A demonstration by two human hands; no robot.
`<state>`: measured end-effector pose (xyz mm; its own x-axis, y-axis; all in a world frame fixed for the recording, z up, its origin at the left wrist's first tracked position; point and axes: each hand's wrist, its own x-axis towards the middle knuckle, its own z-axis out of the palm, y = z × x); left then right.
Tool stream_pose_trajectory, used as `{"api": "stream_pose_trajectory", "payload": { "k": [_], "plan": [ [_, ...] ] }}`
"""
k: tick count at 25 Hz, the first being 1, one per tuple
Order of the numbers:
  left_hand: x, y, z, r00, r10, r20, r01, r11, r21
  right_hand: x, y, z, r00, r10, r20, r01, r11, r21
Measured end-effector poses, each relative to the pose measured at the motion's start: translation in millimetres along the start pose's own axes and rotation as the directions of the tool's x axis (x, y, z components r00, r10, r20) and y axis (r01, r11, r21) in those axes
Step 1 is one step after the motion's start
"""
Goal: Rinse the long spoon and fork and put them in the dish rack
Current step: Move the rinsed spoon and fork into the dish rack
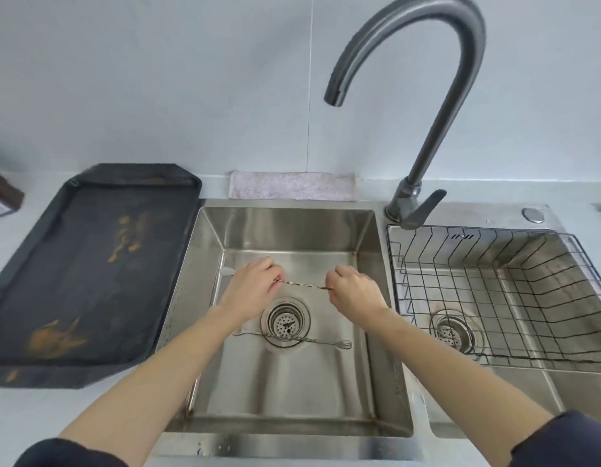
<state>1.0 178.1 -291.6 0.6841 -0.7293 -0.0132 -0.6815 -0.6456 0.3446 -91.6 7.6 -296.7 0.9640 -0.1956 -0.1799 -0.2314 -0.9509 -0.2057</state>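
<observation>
The left hand (252,286) and right hand (354,291) are each pinching one end of the long spoon (304,284), which is stretching level between them above the fork (343,344).

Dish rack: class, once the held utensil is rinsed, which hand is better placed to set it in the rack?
Probably the right hand. It grips the twisted utensil at the end nearer the dish rack, which sits in the right basin; the left hand would have to cross over.

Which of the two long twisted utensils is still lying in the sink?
The long fork, lying across the drain strainer. The other utensil is held above it between the left hand and right hand.
</observation>
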Motion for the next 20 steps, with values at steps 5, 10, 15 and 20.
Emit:
{"api": "stream_pose_trajectory", "payload": {
  "k": [5, 10, 15, 20],
  "plan": [
    [-1.7, 31.3, -27.2, 0.993, 0.043, -0.109, -0.044, 0.999, -0.006, -18.8, 9.2, -28.6, 0.992, -0.011, -0.126, 0.006, 0.999, -0.043],
    [1.0, 72.0, -36.0, 0.993, 0.079, -0.087, -0.078, 0.997, 0.019, -46.0, 34.3, -49.3, 0.982, 0.037, -0.187, -0.046, 0.998, -0.046],
    [12.6, 128.0, -22.5, 0.992, 0.115, -0.057, -0.115, 0.993, 0.008, -76.9, 87.6, -65.4, 0.971, 0.082, -0.224, -0.090, 0.996, -0.027],
    [29.4, 186.7, 2.5, 0.988, 0.151, -0.029, -0.152, 0.988, -0.033, -104.7, 150.6, -75.7, 0.965, 0.118, -0.236, -0.130, 0.991, -0.038]
  ]
}}
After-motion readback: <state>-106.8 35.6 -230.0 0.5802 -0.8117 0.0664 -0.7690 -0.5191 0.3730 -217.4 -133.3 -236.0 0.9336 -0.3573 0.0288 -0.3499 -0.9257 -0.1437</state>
